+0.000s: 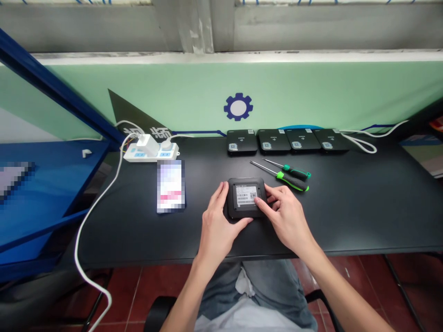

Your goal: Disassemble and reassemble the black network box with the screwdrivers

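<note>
My left hand [218, 221] holds the black box [238, 213] by its left side and near edge; my right hand [288, 213] grips its right side, thumb on the white label [245, 194]. The box is above the dark surface [138, 235], nearer me than the two screwdrivers [293, 181].

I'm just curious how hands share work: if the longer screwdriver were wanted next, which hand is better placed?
Probably the right hand: the longer screwdriver lies just beyond it, handle on that side. The left hand is farther off, across the black box both hold.
</note>
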Tool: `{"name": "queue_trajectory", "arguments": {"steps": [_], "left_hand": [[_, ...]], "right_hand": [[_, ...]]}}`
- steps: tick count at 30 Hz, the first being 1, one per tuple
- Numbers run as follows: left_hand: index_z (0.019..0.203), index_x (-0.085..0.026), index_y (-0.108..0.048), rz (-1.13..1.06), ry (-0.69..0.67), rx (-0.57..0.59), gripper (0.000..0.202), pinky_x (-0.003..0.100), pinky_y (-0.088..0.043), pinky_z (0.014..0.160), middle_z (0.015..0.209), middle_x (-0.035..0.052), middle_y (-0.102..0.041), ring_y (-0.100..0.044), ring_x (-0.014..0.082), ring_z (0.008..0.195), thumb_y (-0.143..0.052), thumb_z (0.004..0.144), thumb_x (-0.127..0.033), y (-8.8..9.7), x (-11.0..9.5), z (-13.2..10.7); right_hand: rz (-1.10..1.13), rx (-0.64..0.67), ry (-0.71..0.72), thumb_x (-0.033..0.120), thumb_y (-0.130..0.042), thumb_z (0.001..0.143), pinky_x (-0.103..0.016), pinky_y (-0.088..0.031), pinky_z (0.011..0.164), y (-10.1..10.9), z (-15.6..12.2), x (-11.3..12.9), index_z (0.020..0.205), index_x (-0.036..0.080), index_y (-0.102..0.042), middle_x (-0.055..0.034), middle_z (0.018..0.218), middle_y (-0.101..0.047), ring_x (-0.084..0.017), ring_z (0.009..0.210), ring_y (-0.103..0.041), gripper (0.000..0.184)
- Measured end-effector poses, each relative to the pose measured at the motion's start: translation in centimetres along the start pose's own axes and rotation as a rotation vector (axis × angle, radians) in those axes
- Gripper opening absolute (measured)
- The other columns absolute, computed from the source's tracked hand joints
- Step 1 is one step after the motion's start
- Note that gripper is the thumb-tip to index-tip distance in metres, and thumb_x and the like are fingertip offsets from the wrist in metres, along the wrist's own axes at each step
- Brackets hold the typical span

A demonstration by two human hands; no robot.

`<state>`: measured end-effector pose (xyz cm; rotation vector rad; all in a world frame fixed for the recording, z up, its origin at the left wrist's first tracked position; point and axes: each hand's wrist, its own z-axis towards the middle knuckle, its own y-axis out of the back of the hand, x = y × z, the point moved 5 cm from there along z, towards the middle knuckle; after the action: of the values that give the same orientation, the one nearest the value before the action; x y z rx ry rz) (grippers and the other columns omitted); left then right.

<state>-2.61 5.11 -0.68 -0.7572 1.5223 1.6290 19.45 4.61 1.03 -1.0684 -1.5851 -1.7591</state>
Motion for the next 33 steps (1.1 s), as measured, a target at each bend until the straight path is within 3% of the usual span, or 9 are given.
{"name": "queue_trajectory", "arguments": {"steps": [10,18,22,25,28,30,33], "left_hand": [[0.176,-0.031,-0.057,0.029,-0.041,-0.002,0.104,0.054,-0.054,0.138,0.181,0.0127,-0.059,-0.06,0.0389,0.166,-0.103,0.082,-0.022,0.2,-0.6,0.0],[0.174,-0.033,-0.057,0.039,-0.069,-0.002,0.099,0.058,-0.053,0.138,0.177,0.0119,-0.062,-0.057,0.0392,0.168,-0.1,0.085,-0.022,0.3,-1.1,-0.1],[0.175,-0.032,-0.055,-0.052,-0.063,-0.012,0.094,0.06,-0.048,0.141,0.181,0.0133,-0.056,-0.053,0.0401,0.17,-0.098,0.092,-0.039,0.6,-1.2,-0.3],[0.172,-0.029,-0.057,-0.259,0.033,-0.032,0.069,0.057,-0.051,0.137,0.181,0.0147,-0.057,-0.062,0.0381,0.163,-0.074,0.112,-0.059,0.8,-1.0,-0.4],[0.148,-0.024,-0.072,-0.39,0.131,-0.19,0.049,0.044,-0.066,0.11,0.159,0.0147,-0.075,-0.081,0.0296,0.131,-0.056,0.121,-0.061,1.6,-0.7,-0.5],[0.12,-0.021,-0.076,-0.378,0.137,-0.409,0.042,0.034,-0.064,0.085,0.122,0.0105,-0.086,-0.08,0.0219,0.097,-0.057,0.122,-0.058,2.6,-0.8,-0.9],[0.085,-0.022,-0.066,-0.365,0.092,-0.616,0.05,0.029,-0.052,0.071,0.073,0.0006,-0.07,-0.063,0.0171,0.071,-0.056,0.123,-0.053,3.6,-1.1,-1.5]], "right_hand": [[0.01,-0.034,0.003,0.061,-0.077,0.102,-0.045,-0.065,0.089,-0.4,-0.2,-0.3,0.144,0.022,-0.085,-0.0113,0.114,-0.072,-0.025,0.09,-0.072,0.057],[0.029,-0.041,0.027,0.059,-0.075,0.104,-0.041,-0.065,0.08,0.0,-0.3,0.0,0.143,0.023,-0.085,-0.0119,0.113,-0.074,-0.025,0.089,-0.074,0.054],[0.04,-0.061,0.056,0.055,-0.072,0.107,-0.036,-0.06,0.067,1.1,-0.5,0.4,0.139,0.021,-0.084,-0.0118,0.114,-0.078,-0.022,0.084,-0.074,0.049],[0.018,-0.122,0.105,0.049,-0.068,0.11,-0.035,-0.057,0.068,2.5,-0.7,0.5,0.13,0.024,-0.087,-0.0087,0.109,-0.079,-0.021,0.083,-0.073,0.037],[-0.034,-0.221,0.164,0.042,-0.066,0.112,-0.037,-0.055,0.074,4.1,-1.0,0.2,0.123,0.025,-0.087,-0.0054,0.101,-0.078,-0.02,0.081,-0.07,0.028],[-0.079,-0.288,0.207,0.038,-0.066,0.112,-0.038,-0.053,0.074,5.0,-1.2,-0.2,0.121,0.025,-0.086,-0.0038,0.097,-0.076,-0.019,0.075,-0.065,0.025],[-0.143,-0.356,0.281,0.033,-0.065,0.113,-0.039,-0.051,0.076,5.5,-1.6,-0.8,0.119,0.023,-0.084,-0.0022,0.091,-0.073,-0.018,0.071,-0.06,0.022]]}}
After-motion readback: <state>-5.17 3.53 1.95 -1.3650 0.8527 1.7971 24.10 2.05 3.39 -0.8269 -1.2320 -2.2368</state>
